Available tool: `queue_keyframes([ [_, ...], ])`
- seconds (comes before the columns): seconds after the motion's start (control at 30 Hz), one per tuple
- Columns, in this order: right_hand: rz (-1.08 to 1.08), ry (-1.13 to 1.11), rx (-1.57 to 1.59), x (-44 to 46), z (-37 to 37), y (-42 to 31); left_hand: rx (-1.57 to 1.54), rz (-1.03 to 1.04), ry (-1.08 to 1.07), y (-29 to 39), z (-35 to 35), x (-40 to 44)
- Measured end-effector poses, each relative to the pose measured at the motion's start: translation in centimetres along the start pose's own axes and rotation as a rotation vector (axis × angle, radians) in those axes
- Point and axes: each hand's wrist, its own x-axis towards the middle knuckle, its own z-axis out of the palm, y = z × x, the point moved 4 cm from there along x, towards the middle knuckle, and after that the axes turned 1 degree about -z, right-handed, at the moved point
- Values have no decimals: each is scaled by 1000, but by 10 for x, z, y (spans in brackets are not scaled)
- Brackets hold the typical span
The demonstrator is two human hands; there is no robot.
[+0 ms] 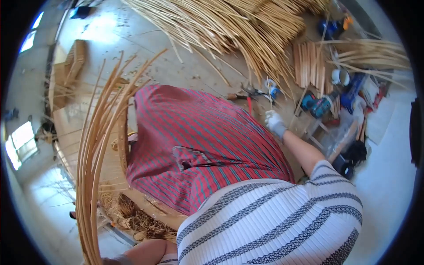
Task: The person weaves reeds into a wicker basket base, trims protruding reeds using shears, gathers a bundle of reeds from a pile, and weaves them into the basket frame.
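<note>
My left hand (115,260), in a grey glove, is cut off at the bottom edge, its fingers mostly hidden. It is at the lower end of a bundle of long canes (90,168), which rises in a curve and fans out at the top. To the right, my right hand (275,123) wears a pale glove. Its fingers are closed around a thin pale stick (270,93) that points upward. A red cloth with dark stripes (198,128) covers my lap between the hands. Pliers (252,90) and a wood-handled tool (237,96) lie on the floor beyond it.
A large heap of canes (229,31) spreads across the floor ahead. On the right are a teal cordless drill (320,105), a roll of white tape (340,77) and short wooden strips (308,65). Brown fibre scraps (141,221) lie at lower left, near cardboard (70,119).
</note>
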Motion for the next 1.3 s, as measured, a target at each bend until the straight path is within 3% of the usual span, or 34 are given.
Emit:
queue_keyframes([
  [0.03,205,-80,316,-3,-17,-44,41,21,73,13,-17,3],
  [0.1,-27,11,228,9,-35,-102,130,-7,108,44,-42,17],
  [0.17,-531,265,196,15,-35,-161,-46,-98,150,80,-85,30],
  [0.2,-494,178,212,6,-38,-197,93,-96,157,112,-117,34],
  [0.23,-544,130,276,-5,-36,-233,556,-68,93,163,-165,38],
  [0.27,-587,81,340,-13,-29,-260,1490,65,-110,226,-217,41],
  [0.3,-632,-21,453,-15,-16,-279,1724,100,-185,273,-260,44],
  [0.37,-795,-99,282,-22,7,-312,1660,1,-14,309,-292,52],
  [0.43,-753,-223,218,-36,32,-329,1059,-203,248,324,-314,57],
  [0.5,-642,-332,165,-58,50,-329,373,-486,211,289,-277,81],
  [0.53,-619,-371,182,-61,67,-317,323,-565,202,293,-279,81],
  [0.57,-779,-341,153,-62,77,-308,275,-645,195,297,-281,80],
  [0.63,-786,-399,183,-62,80,-296,424,-720,186,339,-332,81],
  [0.7,-464,-520,235,-60,72,-292,351,-824,235,345,-329,78],
  [0.73,-485,-517,180,-57,68,-292,286,-848,315,319,-300,80],
  [0.8,-652,-451,-45,-61,52,-296,492,-966,252,321,-305,65],
  [0.9,-689,-550,-150,-42,51,-279,764,-1013,298,280,-310,15],
  [0.93,-662,-568,-114,-46,50,-280,1226,-820,104,258,-303,-4],
  [0.97,-627,-582,-80,-48,48,-282,1415,-787,99,238,-293,-23],
  [1.0,-766,-459,-187,-57,41,-289,1468,-874,156,208,-270,-37],
  [1.07,-777,-342,-99,-122,19,-333,1390,-1116,232,147,-228,-66],
  [1.1,-862,-324,-26,-140,10,-347,1124,-1180,271,122,-215,-92],
  [1.13,-1098,-202,-18,-155,-2,-365,1302,-1320,166,100,-188,-99],
  [1.2,-1328,-140,228,-186,-15,-398,1063,-1200,-206,44,-172,-143],
  [1.27,-1332,-185,518,-223,-34,-436,1052,-1234,-480,-8,-149,-190],
  [1.3,-1213,-144,546,-257,-40,-461,975,-1247,-490,-37,-141,-218],
])
